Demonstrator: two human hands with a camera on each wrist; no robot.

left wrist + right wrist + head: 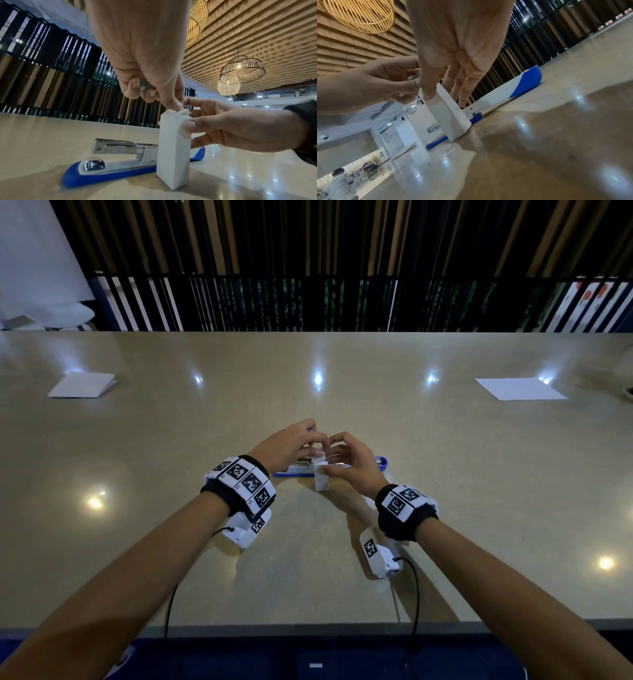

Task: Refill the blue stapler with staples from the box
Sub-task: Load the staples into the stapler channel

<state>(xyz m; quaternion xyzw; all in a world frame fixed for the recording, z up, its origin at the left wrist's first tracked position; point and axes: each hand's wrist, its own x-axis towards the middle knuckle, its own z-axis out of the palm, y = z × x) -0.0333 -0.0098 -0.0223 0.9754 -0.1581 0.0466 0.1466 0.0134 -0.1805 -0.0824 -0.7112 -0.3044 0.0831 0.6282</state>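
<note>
The blue stapler (382, 463) lies on the table with its lid swung back flat, its metal magazine (120, 146) exposed over the blue base (106, 171). A small white staple box (322, 479) stands upright in front of it, top flap open. My right hand (330, 465) holds the box near its top, thumb (188, 125) on the near side and fingers behind it. My left hand (313, 445) hovers over the box top, fingers curled round a silver strip of staples (143, 85), its thumb touching the box's open top (171, 111).
A folded white paper (82, 385) lies at the far left of the beige table (462, 525) and a flat white sheet (520, 388) at the far right. A dark slatted screen runs behind the table's far edge. The near edge (308, 623) is below my forearms.
</note>
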